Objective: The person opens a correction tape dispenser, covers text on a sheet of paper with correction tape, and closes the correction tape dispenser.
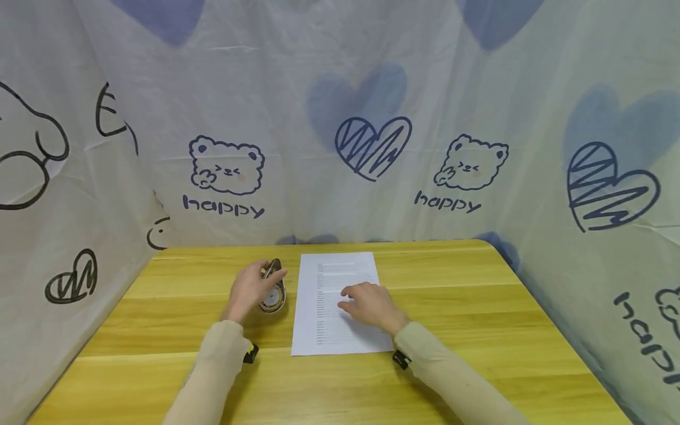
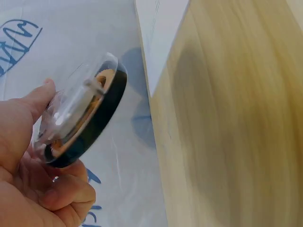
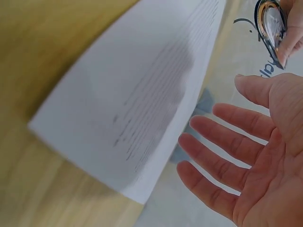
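Note:
My left hand (image 1: 247, 290) grips a teardrop-shaped correction tape dispenser (image 1: 273, 299) above the left part of the table. Through its clear case, orange parts show in the left wrist view, framed by a dark rim (image 2: 105, 113). Thumb and fingers hold it at its sides. Over the printed sheet of paper (image 1: 332, 321) hovers my right hand (image 1: 368, 304), fingers spread and nothing in them. Rows of small text cover the sheet, which lies just right of the dispenser.
The wooden table (image 1: 451, 307) extends on both sides of the sheet. Behind it and at the sides hangs a pale cloth (image 1: 297, 195) printed with hearts, bears and lettering.

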Demonstrator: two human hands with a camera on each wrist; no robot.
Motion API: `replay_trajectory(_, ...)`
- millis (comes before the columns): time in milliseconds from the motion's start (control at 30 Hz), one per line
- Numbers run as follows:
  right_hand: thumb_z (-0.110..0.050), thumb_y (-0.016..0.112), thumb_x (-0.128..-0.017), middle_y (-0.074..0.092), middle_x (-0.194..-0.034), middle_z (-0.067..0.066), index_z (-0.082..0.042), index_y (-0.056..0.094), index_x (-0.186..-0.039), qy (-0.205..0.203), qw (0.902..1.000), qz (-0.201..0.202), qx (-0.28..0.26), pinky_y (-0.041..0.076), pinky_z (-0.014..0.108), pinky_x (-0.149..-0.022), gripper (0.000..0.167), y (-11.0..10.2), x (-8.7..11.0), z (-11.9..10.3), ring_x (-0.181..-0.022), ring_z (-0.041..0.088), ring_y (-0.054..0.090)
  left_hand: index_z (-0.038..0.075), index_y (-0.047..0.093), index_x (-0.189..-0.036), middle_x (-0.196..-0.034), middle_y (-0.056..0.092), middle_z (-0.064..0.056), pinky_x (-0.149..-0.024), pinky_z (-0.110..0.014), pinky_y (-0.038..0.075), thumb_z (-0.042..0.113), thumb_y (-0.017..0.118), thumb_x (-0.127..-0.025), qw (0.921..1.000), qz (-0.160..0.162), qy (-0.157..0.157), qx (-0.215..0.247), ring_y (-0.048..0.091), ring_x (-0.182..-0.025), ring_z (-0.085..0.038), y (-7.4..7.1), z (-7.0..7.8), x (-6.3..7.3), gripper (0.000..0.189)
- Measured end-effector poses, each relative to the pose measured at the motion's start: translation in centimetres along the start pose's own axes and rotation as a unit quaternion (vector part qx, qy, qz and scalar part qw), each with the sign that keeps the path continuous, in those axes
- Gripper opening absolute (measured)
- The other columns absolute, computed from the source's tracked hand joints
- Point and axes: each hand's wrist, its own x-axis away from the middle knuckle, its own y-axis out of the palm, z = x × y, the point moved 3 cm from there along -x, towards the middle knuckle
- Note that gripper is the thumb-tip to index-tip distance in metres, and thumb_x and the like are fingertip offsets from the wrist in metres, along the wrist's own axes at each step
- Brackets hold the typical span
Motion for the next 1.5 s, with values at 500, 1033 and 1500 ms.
replay_trajectory(500, -0.039, 0.064, -0.094, 0.075, -0.103, 0.0, -0.014, 0.074, -0.112, -0.014, 0.9999, 0.009, -0.006, 0.057, 0.04, -0.073, 0.032, -0.1, -1.0, -1.0, -0.093, 0.019, 0.07, 0.011, 0.056, -0.092, -0.076, 0.054, -0.005, -0.053, -0.027, 0.038, 0.044, 0.068, -0.091, 0.995, 0.031, 0.094, -0.02, 0.048, -0.065, -0.018, 2.3, 3.0, -0.1, 0.036)
replay_trajectory(1033, -0.045, 0.059, -0.096, 0.059, -0.137, 0.013, -0.017, 0.041, -0.15, 0.01, 0.9965, 0.003, -0.084, 0.054, 0.052, -0.088, 0.064, -0.8, -1.7, -0.9, -0.116, 0.031, 0.062, 0.011, 0.064, -0.098, -0.08, 0.068, -0.005, -0.055, -0.028, 0.056, 0.028, 0.073, -0.089, 0.9824, -0.022, 0.156, 0.1, 0.065, -0.064, -0.022, 4.3, 3.9, 0.1, 0.022)
replay_trajectory(1500, -0.023, 0.052, -0.103, 0.065, -0.112, 0.01, -0.012, 0.05, -0.143, -0.031, 0.97, 0.02, -0.24, 0.051, 0.035, -0.077, 0.041, -1.5, -2.2, 0.1, -0.093, 0.019, 0.06, 0.003, 0.064, -0.12, -0.105, 0.069, -0.016, -0.079, -0.046, 0.06, 0.015, 0.063, -0.097, 0.9694, -0.084, 0.117, 0.199, 0.073, -0.085, -0.03, 5.4, 5.1, 0.7, 0.026)
